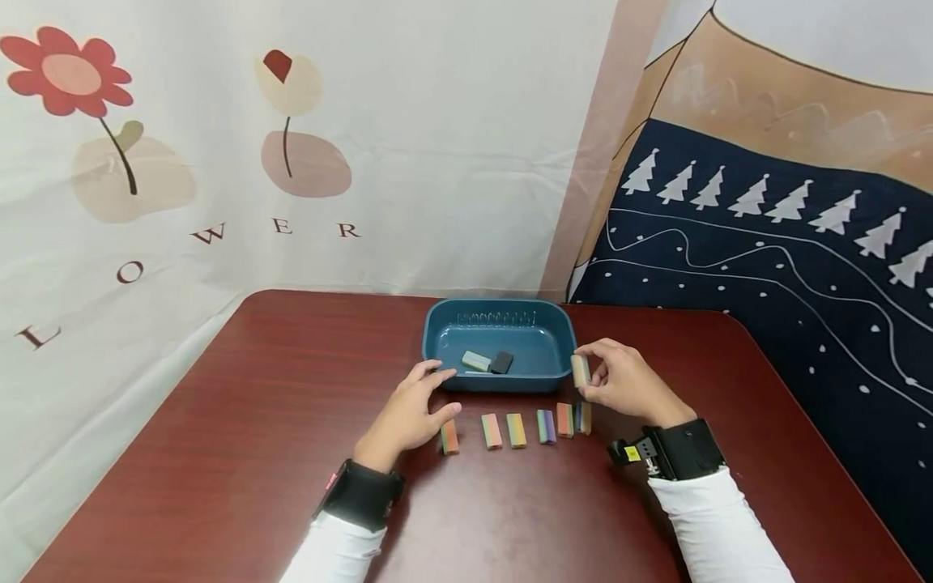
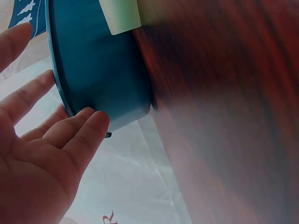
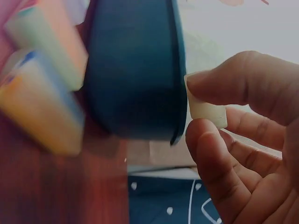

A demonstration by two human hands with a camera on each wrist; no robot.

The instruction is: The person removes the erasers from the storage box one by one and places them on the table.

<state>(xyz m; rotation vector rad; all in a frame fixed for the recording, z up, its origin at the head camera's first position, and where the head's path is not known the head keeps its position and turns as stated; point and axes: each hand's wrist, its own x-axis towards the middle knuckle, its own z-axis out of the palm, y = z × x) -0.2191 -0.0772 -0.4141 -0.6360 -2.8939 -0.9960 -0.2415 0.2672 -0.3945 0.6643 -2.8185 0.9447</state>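
Observation:
My right hand (image 1: 619,379) pinches a small cream-coloured block (image 1: 580,371) between thumb and fingertips, beside the right end of a blue tray (image 1: 499,385). In the right wrist view, this cream block (image 3: 208,112) is level with the tray's rim. My left hand (image 1: 408,413) is at the tray's front left corner with its fingers extended and nothing in them. In the left wrist view, its fingertips lie against the tray wall (image 2: 103,60). Inside the tray rest a pale green block (image 1: 477,361) and a dark block (image 1: 501,362).
Several small two-toned blocks stand in a row before the tray: an orange one (image 1: 449,437) by the left thumb, a pink one (image 1: 492,431), a yellow one (image 1: 517,431) and others rightward. The reddish-brown table (image 1: 291,389) meets a printed cloth (image 1: 437,162) behind.

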